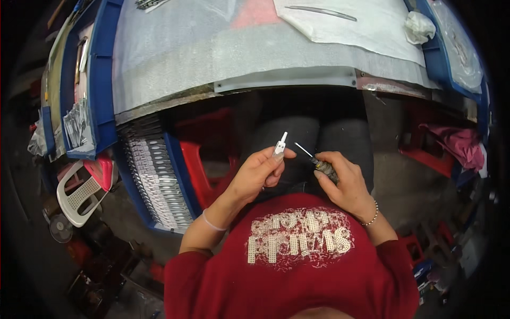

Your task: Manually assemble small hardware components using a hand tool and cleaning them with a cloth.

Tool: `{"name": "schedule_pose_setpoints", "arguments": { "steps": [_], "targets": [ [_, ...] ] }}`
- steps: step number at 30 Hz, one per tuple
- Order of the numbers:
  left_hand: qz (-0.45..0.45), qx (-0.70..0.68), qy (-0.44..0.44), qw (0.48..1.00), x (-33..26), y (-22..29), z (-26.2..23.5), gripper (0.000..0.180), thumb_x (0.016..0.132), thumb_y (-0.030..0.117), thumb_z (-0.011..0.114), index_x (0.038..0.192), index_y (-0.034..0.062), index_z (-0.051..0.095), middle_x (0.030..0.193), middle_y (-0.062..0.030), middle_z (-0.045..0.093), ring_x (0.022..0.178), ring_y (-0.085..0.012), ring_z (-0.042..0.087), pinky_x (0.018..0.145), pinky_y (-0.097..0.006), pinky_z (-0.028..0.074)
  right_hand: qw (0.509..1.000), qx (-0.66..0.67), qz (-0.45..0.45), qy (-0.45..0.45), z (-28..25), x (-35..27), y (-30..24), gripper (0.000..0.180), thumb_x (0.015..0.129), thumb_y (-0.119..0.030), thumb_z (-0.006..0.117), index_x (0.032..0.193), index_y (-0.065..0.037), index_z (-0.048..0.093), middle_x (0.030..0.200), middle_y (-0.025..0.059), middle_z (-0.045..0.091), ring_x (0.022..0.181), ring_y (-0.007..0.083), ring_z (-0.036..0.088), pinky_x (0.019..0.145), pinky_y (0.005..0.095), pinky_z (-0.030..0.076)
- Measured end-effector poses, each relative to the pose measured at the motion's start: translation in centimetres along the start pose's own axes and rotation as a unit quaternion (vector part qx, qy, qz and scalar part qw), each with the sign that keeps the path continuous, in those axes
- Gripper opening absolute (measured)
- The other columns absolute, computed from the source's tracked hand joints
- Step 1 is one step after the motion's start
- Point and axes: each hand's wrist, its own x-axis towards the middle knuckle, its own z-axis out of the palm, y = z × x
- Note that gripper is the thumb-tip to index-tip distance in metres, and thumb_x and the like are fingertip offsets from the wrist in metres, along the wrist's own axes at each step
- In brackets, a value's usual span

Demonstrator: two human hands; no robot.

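Red sweater with pale block lettering fills the foreground. Above the lap, the left hand pinches a small white plastic piece between thumb and fingers. Just beside it, the right hand clamps a thin-tipped tool. Left stands a blue crate of metal parts; ahead, the grey-covered table.

My left grip holds a small white plastic part up over my lap, just left of the thin metal-tipped tool in my right grip. The grey foam-covered bench lies far beyond both. A blue plastic crate of metal pieces sits to my left, below the bench edge. A crumpled white cloth rests on the bench's far right.
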Motion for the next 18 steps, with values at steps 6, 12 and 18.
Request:
{"name": "schedule_pose_setpoints", "arguments": {
  "steps": [6,12,18],
  "targets": [
    [0.02,0.058,0.011,0.998,0.6,-2.0,0.5,0.028,0.103,0.026,0.044,0.112,0.0018,0.056,0.068,0.0006,0.051,0.049,-0.0043,0.041,0.045,-0.018,0.031,0.999,-0.01,-0.049,-0.019,-0.7,-0.3,-0.6,0.038,0.077,0.001,0.068,0.114,0.0,0.06,0.101,0.0161,0.061,0.082,0.029,0.065,0.07,0.0335,0.054],
    [0.0,0.124,0.062,0.99,1.1,-2.1,0.5,0.026,0.103,0.026,0.045,0.106,0.0025,0.057,0.063,0.0011,0.051,0.047,-0.0035,0.04,0.044,-0.018,0.031,0.998,-0.025,-0.051,-0.037,-0.6,-0.1,-0.3,0.038,0.078,0.002,0.068,0.115,0.0,0.062,0.102,0.0156,0.06,0.082,0.0271,0.065,0.069,0.033,0.054],
    [0.03,0.135,0.07,0.988,1.6,-2.8,0.4,0.023,0.102,0.024,0.046,0.101,0.0038,0.057,0.061,0.0039,0.046,0.049,-0.0015,0.036,0.044,-0.018,0.028,0.997,-0.045,-0.048,-0.038,-0.2,0.2,0.0,0.035,0.079,0.0,0.067,0.114,0.001,0.063,0.099,0.0154,0.06,0.078,0.0255,0.065,0.066,0.0319,0.054]
  ]
}}
